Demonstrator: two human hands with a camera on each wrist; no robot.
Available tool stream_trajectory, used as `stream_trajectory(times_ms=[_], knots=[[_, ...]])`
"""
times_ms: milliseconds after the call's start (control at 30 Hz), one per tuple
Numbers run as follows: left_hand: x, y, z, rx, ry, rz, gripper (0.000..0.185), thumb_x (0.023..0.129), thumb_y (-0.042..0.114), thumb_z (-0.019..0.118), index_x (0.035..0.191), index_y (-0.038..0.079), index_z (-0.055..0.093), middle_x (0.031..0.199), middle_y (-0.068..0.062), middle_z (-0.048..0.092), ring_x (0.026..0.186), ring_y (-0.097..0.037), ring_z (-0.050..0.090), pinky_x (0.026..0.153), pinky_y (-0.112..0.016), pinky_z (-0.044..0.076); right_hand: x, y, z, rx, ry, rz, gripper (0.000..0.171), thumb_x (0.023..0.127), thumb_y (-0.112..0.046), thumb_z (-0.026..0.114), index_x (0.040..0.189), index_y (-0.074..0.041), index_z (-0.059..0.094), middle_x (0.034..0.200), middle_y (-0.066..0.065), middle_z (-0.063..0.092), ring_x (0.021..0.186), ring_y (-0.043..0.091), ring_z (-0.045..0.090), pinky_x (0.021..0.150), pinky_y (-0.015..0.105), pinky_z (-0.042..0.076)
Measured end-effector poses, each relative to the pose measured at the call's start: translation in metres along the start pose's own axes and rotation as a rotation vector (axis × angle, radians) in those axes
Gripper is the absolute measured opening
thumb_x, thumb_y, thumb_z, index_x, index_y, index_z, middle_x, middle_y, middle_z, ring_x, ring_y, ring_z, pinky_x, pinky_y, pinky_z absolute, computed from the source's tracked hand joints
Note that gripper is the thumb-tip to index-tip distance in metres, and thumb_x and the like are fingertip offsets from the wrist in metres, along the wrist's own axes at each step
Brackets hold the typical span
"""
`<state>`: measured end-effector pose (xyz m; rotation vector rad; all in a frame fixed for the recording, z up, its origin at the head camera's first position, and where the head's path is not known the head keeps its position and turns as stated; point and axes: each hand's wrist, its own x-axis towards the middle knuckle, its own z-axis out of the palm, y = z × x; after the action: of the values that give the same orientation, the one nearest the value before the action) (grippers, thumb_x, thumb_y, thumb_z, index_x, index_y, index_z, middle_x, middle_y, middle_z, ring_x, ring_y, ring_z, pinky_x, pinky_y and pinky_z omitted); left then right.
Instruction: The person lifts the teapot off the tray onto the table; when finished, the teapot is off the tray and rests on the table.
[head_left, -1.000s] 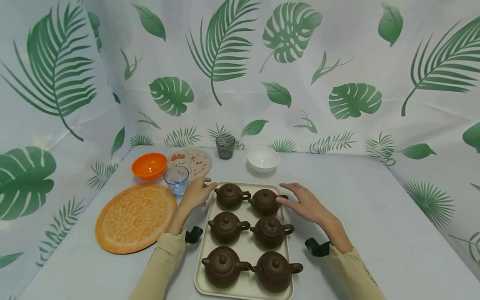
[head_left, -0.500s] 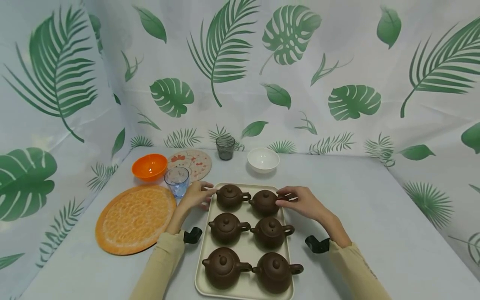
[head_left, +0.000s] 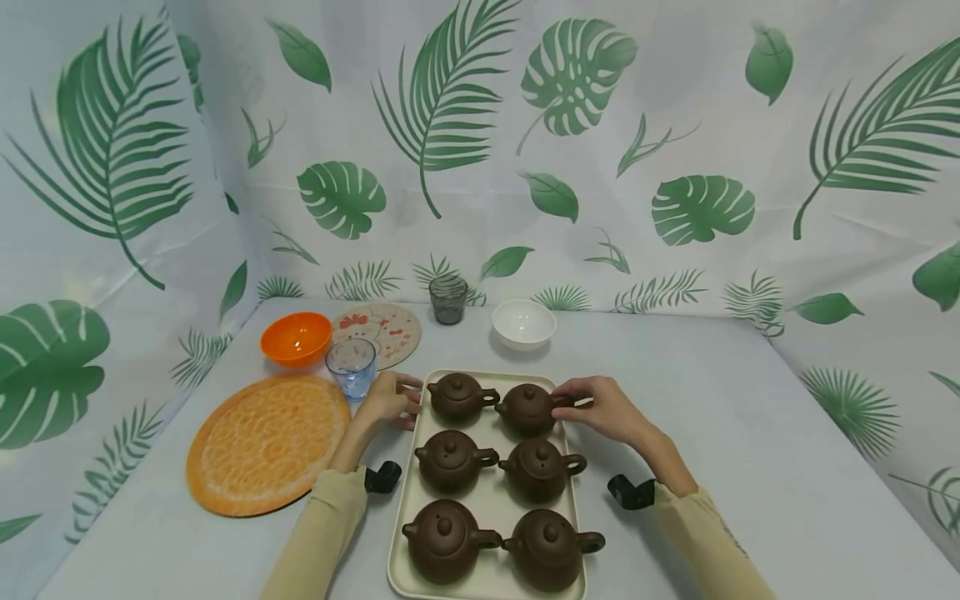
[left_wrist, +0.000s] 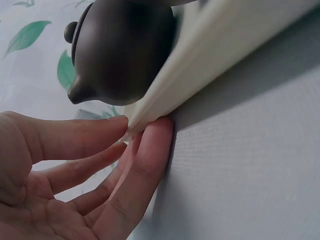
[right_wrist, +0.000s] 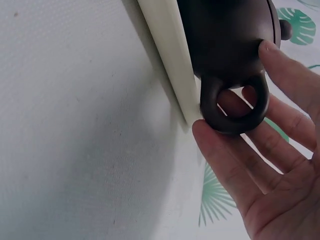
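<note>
Several dark brown clay teapots stand in two columns on a cream tray (head_left: 480,512). My left hand (head_left: 392,398) is at the tray's far left edge, thumb at the rim and a finger against its outer side, pinching it in the left wrist view. Just above that thumb is the spout of the far left teapot (left_wrist: 125,55). At the far right corner, my right hand (head_left: 606,408) is around the handle of the far right teapot (right_wrist: 230,40). Its thumb touches the pot's body, fairly straight fingers lie behind the handle, and one fingertip is at the tray's edge.
Left of the tray lies a round orange placemat (head_left: 270,442). Behind it are an orange bowl (head_left: 297,340), a blue glass (head_left: 352,367) and a patterned round mat (head_left: 393,329). A grey glass (head_left: 448,302) and a white bowl (head_left: 523,325) stand beyond the tray.
My right hand has come in from above the far right teapot to around its handle. My left hand has drawn from beside the far left spout down to the tray's edge.
</note>
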<state>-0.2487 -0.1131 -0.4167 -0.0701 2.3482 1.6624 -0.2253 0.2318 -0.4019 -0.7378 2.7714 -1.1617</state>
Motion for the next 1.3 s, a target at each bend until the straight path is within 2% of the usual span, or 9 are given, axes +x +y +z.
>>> stream_trajectory(times_ms=[200,500,833,1033,1167,1300], knots=[[0.001,-0.001,0.001,0.002,0.007,0.009,0.039,0.081,-0.015,0.058,0.119,-0.009,0.059,0.09,-0.016,0.062,0.065,-0.017,0.059,0.052,-0.03,0.058,0.002,0.003,0.0,-0.008,0.019,-0.017,0.02,0.086,-0.014,0.071,0.104,-0.004,0.072,0.096,0.005,0.071,0.091,0.02,0.067,0.077,0.032,0.058],[0.001,-0.002,0.003,0.005,0.001,0.022,0.039,0.08,-0.016,0.059,0.119,-0.009,0.059,0.089,-0.017,0.063,0.066,-0.017,0.06,0.051,-0.03,0.058,0.003,0.003,-0.001,-0.034,0.03,-0.026,0.012,0.086,-0.011,0.07,0.096,-0.006,0.073,0.09,0.003,0.072,0.083,0.015,0.067,0.073,0.025,0.056],[0.0,-0.002,0.003,0.005,-0.004,0.025,0.041,0.078,-0.017,0.061,0.119,-0.009,0.06,0.089,-0.017,0.062,0.066,-0.017,0.059,0.051,-0.029,0.058,0.0,0.005,-0.007,0.001,0.042,-0.029,0.013,0.082,-0.008,0.074,0.093,-0.001,0.076,0.087,0.008,0.074,0.08,0.016,0.07,0.068,0.023,0.056],[0.0,-0.004,0.003,-0.002,-0.009,0.024,0.043,0.078,-0.017,0.061,0.12,-0.01,0.058,0.09,-0.017,0.062,0.067,-0.018,0.059,0.052,-0.031,0.058,-0.008,0.014,-0.027,0.014,0.068,-0.02,0.015,0.081,-0.009,0.075,0.094,-0.001,0.076,0.088,0.01,0.074,0.081,0.019,0.07,0.069,0.025,0.056],[0.0,-0.005,0.002,-0.01,-0.008,0.029,0.043,0.078,-0.017,0.06,0.12,-0.01,0.058,0.089,-0.016,0.061,0.065,-0.016,0.059,0.052,-0.03,0.058,-0.018,0.024,-0.049,0.062,0.095,0.034,0.018,0.083,-0.01,0.073,0.097,0.002,0.075,0.089,0.013,0.073,0.08,0.017,0.071,0.071,0.023,0.055],[0.0,-0.004,0.002,-0.012,-0.012,0.033,0.042,0.079,-0.017,0.059,0.121,-0.01,0.058,0.089,-0.017,0.062,0.065,-0.016,0.06,0.052,-0.03,0.058,-0.034,0.036,-0.076,0.057,0.115,0.104,0.023,0.086,-0.011,0.07,0.102,0.005,0.072,0.094,0.017,0.072,0.08,0.014,0.07,0.072,0.022,0.054]])
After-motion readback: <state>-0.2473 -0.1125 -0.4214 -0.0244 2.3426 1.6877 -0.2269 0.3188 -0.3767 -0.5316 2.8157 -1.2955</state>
